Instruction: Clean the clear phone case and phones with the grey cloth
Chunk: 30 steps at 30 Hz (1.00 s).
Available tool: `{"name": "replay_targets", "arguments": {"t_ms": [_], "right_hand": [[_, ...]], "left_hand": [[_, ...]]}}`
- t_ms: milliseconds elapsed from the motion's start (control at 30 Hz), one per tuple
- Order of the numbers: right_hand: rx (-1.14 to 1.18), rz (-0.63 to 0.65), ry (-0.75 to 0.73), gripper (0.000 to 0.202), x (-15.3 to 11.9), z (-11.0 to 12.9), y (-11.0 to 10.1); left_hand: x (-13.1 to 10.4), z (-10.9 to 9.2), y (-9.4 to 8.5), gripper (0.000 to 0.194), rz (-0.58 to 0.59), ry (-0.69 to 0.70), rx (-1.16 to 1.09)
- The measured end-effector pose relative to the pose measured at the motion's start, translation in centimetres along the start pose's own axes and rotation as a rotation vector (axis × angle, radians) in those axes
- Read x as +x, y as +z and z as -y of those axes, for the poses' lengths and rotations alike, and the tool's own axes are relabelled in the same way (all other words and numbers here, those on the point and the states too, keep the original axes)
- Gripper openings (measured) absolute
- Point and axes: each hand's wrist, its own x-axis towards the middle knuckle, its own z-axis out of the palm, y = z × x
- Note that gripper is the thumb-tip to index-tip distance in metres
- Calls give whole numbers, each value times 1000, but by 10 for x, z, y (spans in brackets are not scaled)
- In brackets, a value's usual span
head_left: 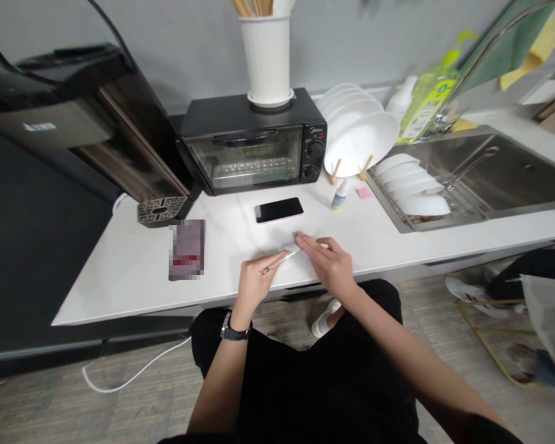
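Observation:
Near the counter's front edge, my left hand [256,279] grips one end of a thin, clear flat object [284,259], which looks like a phone seen edge-on or in a clear cover. My right hand [327,262] has its fingers together on the far end of that object. Behind my hands a black-screened phone [279,210] lies flat on the white counter [231,240]. To its right stand a small white bottle [339,196] with a yellow base and a pink square [364,193].
A black toaster oven [254,148] bears a white utensil holder [268,58]. A tall machine [134,135] and a dark pouch [187,250] are at left. White plates [356,132], a green soap bottle [425,102] and a sink [504,179] with bowls are at right.

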Motion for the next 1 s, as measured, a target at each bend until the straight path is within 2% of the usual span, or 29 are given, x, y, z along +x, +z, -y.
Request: {"name": "replay_targets", "arguments": {"t_ms": [67, 133, 200, 333, 433, 500, 600, 700, 767, 800, 867, 933, 1000], "right_hand": [[-71, -37, 64, 65, 4, -18, -9], [-88, -53, 97, 64, 7, -17, -8], [-41, -55, 96, 66, 6, 3, 3], [106, -55, 56, 69, 0, 64, 35], [152, -30, 24, 67, -3, 83, 44], [151, -8, -29, 67, -4, 74, 38], [102, 1, -80, 68, -5, 35, 18], [2, -50, -7, 65, -2, -6, 1], [-40, -81, 52, 62, 2, -17, -1], [-39, -90, 74, 62, 4, -16, 1], [10, -102, 89, 64, 6, 1, 11], [95, -122, 71, 69, 5, 31, 26], [168, -122, 45, 70, 3, 61, 39]], "left_hand": [[0, 1, 3, 23, -6, 11, -43], [0, 1, 4, 24, -11, 13, -56], [0, 2, 4, 22, -27, 13, -33], [2, 1, -1, 25, -16, 29, 36], [2, 1, -5, 34, -5, 27, 25], [1, 1, -6, 30, 7, 36, 32], [0, 2, -4, 21, 13, 43, 38], [-1, 2, 0, 18, -3, 17, -34], [0, 0, 3, 22, -9, 2, -68], [0, 0, 4, 23, -13, -2, -71], [1, -1, 4, 22, -36, -4, -61], [2, -1, 3, 18, -53, -5, -30], [3, -1, 0, 23, -52, 0, -3]]}}
